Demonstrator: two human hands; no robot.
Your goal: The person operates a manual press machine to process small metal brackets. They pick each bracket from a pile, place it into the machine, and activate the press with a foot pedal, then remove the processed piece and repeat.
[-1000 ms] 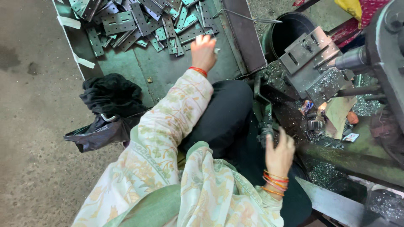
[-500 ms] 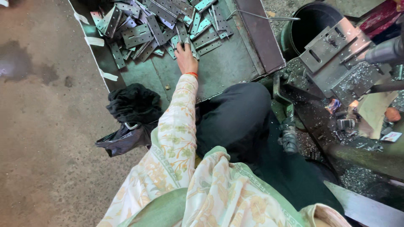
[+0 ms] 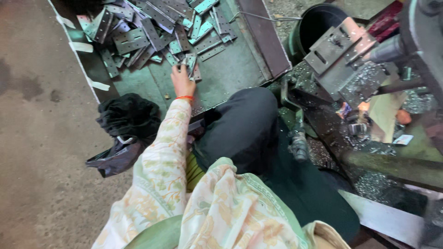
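Nearest to me, at the bottom of the frame, my floral sleeve [image 3: 161, 184] runs up from the lower centre toward the upper middle, with my dark-trousered knee [image 3: 244, 129] just to its right and a black bag [image 3: 124, 124] slumped on the concrete floor [image 3: 41, 161] to its left. My right hand is out of view, so I cannot tell what it is doing. Further up, my left hand [image 3: 181, 83], with a red bangle [image 3: 184, 97] at the wrist, rests on the green tray [image 3: 230, 78], and my fingers [image 3: 177, 69] are closed around a few flat metal plates [image 3: 190, 64], which stick out above and to the right of my knuckles. I judge these plates stiff, thin and fairly light singly, with hard edges and a slick surface, so I would pinch them across the flat faces near the middle, not along the edges. Beyond my fingers, in the upper left of the frame, lies the loose heap of plates [image 3: 147, 27], touching and overlapping one another. Farthest, at upper right, stand a dark bucket [image 3: 318, 23] and the grey machine [image 3: 350, 55] amid metal shavings.
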